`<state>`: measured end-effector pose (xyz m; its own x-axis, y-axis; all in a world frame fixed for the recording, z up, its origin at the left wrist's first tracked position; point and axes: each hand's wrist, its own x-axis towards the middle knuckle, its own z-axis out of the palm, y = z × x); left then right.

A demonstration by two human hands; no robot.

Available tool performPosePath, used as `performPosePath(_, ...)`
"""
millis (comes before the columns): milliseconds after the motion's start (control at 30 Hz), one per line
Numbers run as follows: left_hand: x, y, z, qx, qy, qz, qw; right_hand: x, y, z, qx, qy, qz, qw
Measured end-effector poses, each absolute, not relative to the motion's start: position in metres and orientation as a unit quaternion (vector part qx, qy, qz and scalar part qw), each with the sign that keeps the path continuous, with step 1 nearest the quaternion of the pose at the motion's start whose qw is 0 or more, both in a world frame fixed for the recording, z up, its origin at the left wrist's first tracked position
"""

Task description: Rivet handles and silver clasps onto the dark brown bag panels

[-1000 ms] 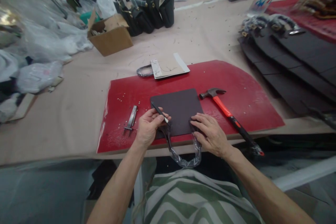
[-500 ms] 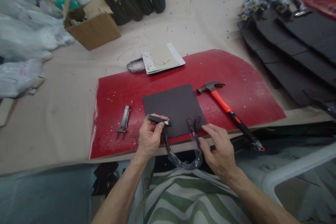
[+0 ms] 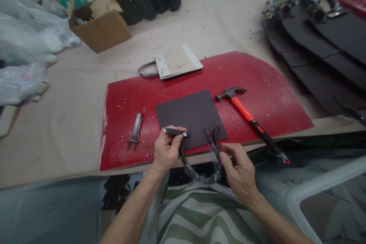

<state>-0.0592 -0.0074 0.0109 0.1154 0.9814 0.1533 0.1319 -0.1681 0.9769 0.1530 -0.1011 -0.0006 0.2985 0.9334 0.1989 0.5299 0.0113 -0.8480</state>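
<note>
My left hand (image 3: 168,148) is closed round a short metal hand punch (image 3: 175,132), which lies nearly level with its pronged end over the dark brown leather panel (image 3: 183,110). A plastic-wrapped bag handle (image 3: 204,178) curves off the panel's near edge, one end lying on the panel by a stitched outline. My left hand covers part of the other end. Beside the handle's right arm, my right hand (image 3: 238,164) is loosely bent, thumb and fingers apart, with nothing gripped. Whether its fingertips touch the handle, I cannot tell.
A claw hammer (image 3: 251,120) lies right of the panel on the red board (image 3: 257,80). Metal pronged tools (image 3: 135,131) rest at left. Behind are a paper-topped piece (image 3: 178,63) and a cardboard box (image 3: 101,26). Dark panels (image 3: 323,57) are stacked at right.
My right hand has drawn back from the panel's near right corner toward the handle, its fingers more bent. My left hand has shifted slightly right with the punch.
</note>
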Motion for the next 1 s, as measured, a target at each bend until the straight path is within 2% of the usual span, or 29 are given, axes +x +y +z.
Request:
performPosePath(300,-0.061,-0.010,0.006,0.633,0.470,0.457,0.411,0.158,-0.099,0.001,-0.654,-0.573,0.220,0.443)
performPosePath(500,-0.061,-0.010,0.005,0.746,0.426,0.443,0.255,0.162,-0.097,0.002,-0.647,-0.578,0.229,0.441)
performPosePath(600,-0.058,-0.010,0.004,0.771,0.384,0.456,0.223,0.163,-0.097,0.004,-0.642,-0.589,0.226,0.435)
performPosePath(700,-0.055,-0.012,0.000,0.782,0.376,0.449,0.211,0.169,-0.095,0.012,-0.632,-0.621,0.178,0.429)
performPosePath(833,-0.050,-0.015,-0.005,0.795,0.373,0.441,0.185,0.201,-0.079,0.031,-0.645,-0.651,0.040,0.398)
performPosePath(1000,-0.045,-0.016,-0.004,0.789,0.386,0.456,0.144,0.253,-0.048,0.039,-0.726,-0.633,-0.024,0.268)
